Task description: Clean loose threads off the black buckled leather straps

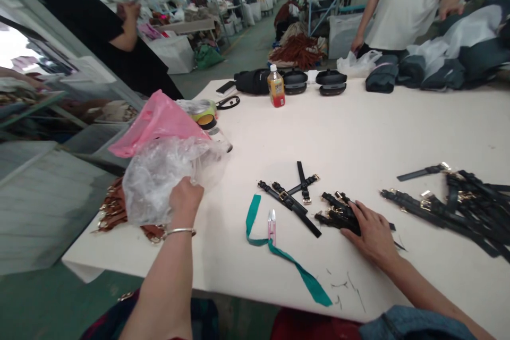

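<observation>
My left hand (186, 196) is closed on the edge of a crumpled clear plastic bag (153, 180) at the table's left side. Brown straps with metal buckles (113, 207) lie partly under that bag. My right hand (370, 231) rests with fingers spread on a small pile of black buckled straps (337, 212). Between the hands, several loose black straps (289, 202) lie crossed. Nearer to me are thread snips (271, 226) with pink handles, and a green ribbon (295, 265) runs from them. Cut thread ends (340, 284) are scattered close to the front edge.
A larger heap of black straps (466, 202) lies at the right. A pink bag (159, 125) and tape rolls (207, 121) sit at the left. Farther back stand a drink bottle (276, 87), black cases (331, 82) and dark bundles (414, 71). Two people stand beyond the white table (358, 133).
</observation>
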Demonstrator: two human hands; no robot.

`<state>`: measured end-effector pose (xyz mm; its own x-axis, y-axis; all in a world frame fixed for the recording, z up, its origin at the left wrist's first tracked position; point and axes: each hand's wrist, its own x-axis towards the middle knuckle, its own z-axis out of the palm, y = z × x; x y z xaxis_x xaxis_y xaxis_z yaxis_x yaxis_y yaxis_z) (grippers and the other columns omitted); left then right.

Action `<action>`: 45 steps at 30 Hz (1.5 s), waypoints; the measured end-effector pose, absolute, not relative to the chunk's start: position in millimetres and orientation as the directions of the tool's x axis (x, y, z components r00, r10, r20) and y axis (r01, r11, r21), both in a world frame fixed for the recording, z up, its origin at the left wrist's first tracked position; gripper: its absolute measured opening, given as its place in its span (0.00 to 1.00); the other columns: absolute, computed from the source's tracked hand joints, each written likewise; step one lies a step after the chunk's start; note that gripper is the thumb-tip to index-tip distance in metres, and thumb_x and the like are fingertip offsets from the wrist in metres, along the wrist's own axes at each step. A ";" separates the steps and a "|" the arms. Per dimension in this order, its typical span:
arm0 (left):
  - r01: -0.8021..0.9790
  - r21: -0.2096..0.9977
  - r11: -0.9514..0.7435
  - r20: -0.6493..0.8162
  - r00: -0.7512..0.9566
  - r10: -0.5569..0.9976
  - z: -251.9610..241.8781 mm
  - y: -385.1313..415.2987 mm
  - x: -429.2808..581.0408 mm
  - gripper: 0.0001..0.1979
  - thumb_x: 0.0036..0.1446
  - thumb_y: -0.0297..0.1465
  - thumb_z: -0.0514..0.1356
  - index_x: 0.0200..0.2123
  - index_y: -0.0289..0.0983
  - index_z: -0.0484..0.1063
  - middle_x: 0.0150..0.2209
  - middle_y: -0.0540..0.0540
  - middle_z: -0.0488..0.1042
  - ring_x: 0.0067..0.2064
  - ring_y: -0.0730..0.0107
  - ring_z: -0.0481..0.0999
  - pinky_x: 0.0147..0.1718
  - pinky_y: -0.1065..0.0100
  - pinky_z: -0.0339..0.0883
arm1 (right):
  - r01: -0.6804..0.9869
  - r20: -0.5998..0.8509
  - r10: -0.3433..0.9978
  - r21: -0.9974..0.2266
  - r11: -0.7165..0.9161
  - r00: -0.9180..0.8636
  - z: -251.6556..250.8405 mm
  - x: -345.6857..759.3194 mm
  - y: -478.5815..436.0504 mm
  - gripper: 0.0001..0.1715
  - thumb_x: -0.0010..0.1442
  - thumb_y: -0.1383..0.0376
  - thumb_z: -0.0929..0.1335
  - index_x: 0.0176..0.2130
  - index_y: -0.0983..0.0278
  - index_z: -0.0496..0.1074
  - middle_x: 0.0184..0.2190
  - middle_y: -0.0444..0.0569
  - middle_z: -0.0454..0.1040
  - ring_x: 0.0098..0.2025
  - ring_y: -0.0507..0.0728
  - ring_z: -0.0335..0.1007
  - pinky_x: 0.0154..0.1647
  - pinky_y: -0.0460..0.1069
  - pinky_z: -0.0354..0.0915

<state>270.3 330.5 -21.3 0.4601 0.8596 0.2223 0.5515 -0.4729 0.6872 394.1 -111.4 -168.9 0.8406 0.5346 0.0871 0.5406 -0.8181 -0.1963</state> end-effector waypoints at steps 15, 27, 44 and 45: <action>0.451 0.110 -0.886 -0.116 0.891 0.439 -121.5 168.4 231.7 0.14 0.56 0.38 0.59 0.41 0.35 0.68 0.40 0.39 0.69 0.45 0.53 0.67 0.42 0.59 0.64 | 0.403 0.121 0.394 -0.061 -0.913 0.911 -136.6 420.4 -104.7 0.45 0.57 0.57 0.65 0.66 0.62 0.43 0.64 0.59 0.51 0.62 0.73 0.47 0.59 0.70 0.38; 0.585 0.007 -0.811 -0.107 0.807 0.581 -96.7 258.1 196.5 0.08 0.61 0.30 0.51 0.42 0.37 0.67 0.41 0.43 0.70 0.44 0.63 0.71 0.40 0.67 0.63 | 0.646 0.246 0.598 -0.240 -0.725 0.763 -167.9 343.3 -138.1 0.32 0.59 0.63 0.61 0.62 0.60 0.55 0.65 0.54 0.51 0.64 0.67 0.48 0.62 0.65 0.46; 0.779 -0.125 -0.615 0.131 0.627 0.768 -58.2 333.6 210.5 0.16 0.61 0.33 0.50 0.49 0.37 0.69 0.45 0.39 0.72 0.47 0.54 0.72 0.42 0.60 0.66 | 0.776 0.416 0.665 -0.199 -0.599 0.620 -202.8 350.5 -155.3 0.31 0.61 0.59 0.61 0.62 0.60 0.56 0.62 0.54 0.56 0.61 0.69 0.55 0.57 0.65 0.57; 0.781 -0.123 -0.612 0.178 0.624 0.761 -53.6 333.1 212.1 0.17 0.62 0.33 0.49 0.52 0.36 0.67 0.48 0.38 0.70 0.50 0.54 0.69 0.45 0.59 0.65 | 0.781 0.420 0.668 -0.205 -0.590 0.614 -203.1 350.5 -155.6 0.31 0.60 0.59 0.61 0.62 0.60 0.57 0.62 0.54 0.56 0.61 0.69 0.55 0.57 0.65 0.57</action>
<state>212.1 333.1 -53.6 0.6243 0.7608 0.1776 0.7811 -0.6122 -0.1228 350.5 -155.6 -203.1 0.6144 0.6678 0.4202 0.7812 -0.5896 -0.2053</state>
